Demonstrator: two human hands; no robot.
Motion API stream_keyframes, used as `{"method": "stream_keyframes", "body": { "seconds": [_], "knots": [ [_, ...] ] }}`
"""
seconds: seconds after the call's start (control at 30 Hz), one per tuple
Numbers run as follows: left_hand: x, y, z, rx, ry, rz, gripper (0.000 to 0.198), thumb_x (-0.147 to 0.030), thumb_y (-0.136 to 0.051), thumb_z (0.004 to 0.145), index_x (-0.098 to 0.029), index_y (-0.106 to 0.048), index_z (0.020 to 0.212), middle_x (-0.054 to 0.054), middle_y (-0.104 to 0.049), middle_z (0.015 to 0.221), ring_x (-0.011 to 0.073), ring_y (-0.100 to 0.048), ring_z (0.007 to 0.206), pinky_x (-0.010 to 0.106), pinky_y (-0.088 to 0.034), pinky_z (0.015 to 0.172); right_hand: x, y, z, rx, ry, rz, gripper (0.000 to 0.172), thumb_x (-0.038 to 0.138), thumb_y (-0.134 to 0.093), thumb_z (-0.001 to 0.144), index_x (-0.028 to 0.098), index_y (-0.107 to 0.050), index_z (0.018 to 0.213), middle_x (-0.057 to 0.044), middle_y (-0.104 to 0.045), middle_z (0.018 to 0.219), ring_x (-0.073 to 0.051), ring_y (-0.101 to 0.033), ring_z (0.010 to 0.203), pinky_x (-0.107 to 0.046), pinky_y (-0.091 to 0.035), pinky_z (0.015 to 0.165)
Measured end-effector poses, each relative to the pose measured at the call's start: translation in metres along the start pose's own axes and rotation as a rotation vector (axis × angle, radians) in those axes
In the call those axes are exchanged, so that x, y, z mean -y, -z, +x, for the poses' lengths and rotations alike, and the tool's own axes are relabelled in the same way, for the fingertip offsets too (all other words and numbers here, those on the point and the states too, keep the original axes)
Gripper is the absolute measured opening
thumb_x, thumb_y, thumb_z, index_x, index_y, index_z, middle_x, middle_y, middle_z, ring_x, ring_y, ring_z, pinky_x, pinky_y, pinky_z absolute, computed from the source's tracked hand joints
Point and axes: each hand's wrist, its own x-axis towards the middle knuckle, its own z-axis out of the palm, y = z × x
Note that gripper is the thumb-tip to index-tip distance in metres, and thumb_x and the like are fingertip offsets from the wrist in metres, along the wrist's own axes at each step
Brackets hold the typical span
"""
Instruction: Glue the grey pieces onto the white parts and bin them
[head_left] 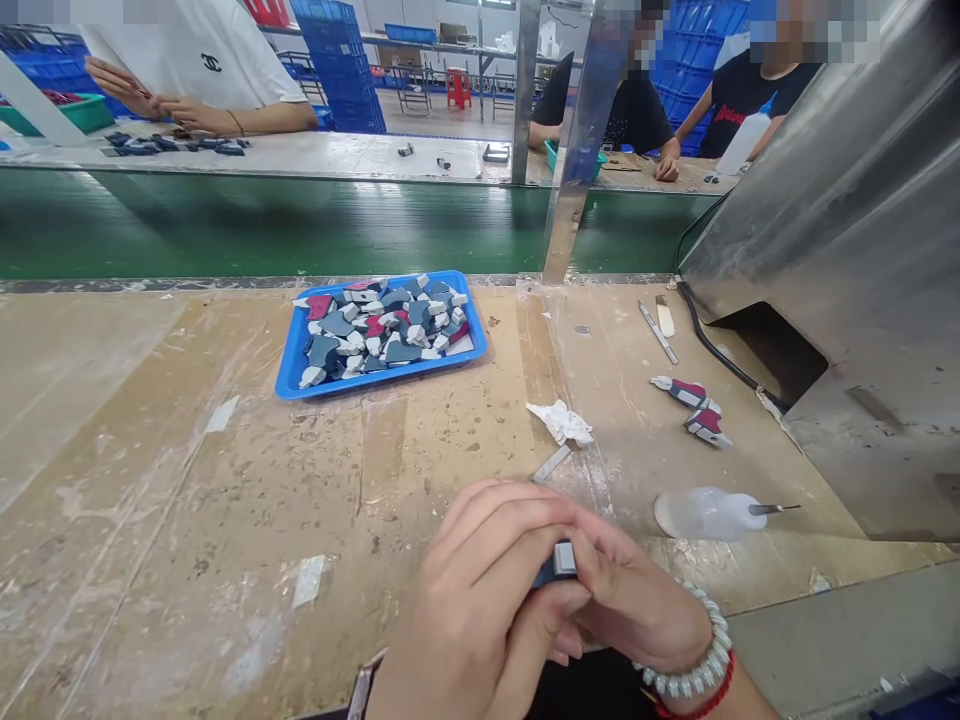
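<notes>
Near bench edge, 2 hands (525, 590) pinch grey part (559, 562).

At the near edge of the workbench (150, 480) the left hand (465, 610) and the right hand (637, 610) meet, with a small part (559, 562) pinched between them. Just right of the hands a squeeze bottle (705, 513) lies on its side. Beyond the hands lie a metal strip (553, 464) and, just behind it, a crumpled tissue (561, 422). Farther back and to the left sits a tray (289, 375) filled with parts (382, 325). To the right lie two assembled pieces (694, 408), with a machine housing (862, 250) at the far right. Behind the bench runs a conveyor belt (262, 225).
</notes>
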Motion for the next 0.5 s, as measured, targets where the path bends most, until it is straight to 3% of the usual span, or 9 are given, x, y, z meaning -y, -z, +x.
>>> {"method": "stream_keyframes", "body": {
  "seconds": [0.23, 0.5],
  "knots": [
    [-0.0021, 0.0018, 0.0032, -0.013, 0.014, -0.019, 0.019, -0.015, -0.052, 0.099, -0.013, -0.064, 0.113, 0.011, -0.07, 0.108, 0.0218, -0.063, 0.107, 0.036, -0.052, 0.095, -0.0002, -0.003, 0.0009, -0.019, 0.007, -0.022, 0.038, 0.054, -0.053, 0.101, 0.02, -0.056, 0.117, 0.006, -0.043, 0.064, -0.007, -0.039, 0.053, -0.019, -0.039, 0.056],
    [-0.0039, 0.0007, 0.0017, -0.032, -0.016, -0.019, 0.016, -0.015, -0.054, 0.099, -0.01, -0.065, 0.11, 0.01, -0.071, 0.108, 0.0198, -0.063, 0.107, 0.035, -0.05, 0.097, 0.0022, -0.0008, -0.0021, -0.033, -0.054, -0.085, 0.05, 0.06, -0.056, 0.098, 0.018, -0.056, 0.123, 0.004, -0.048, 0.063, -0.008, -0.044, 0.053, -0.019, -0.04, 0.056]
  ]
}}
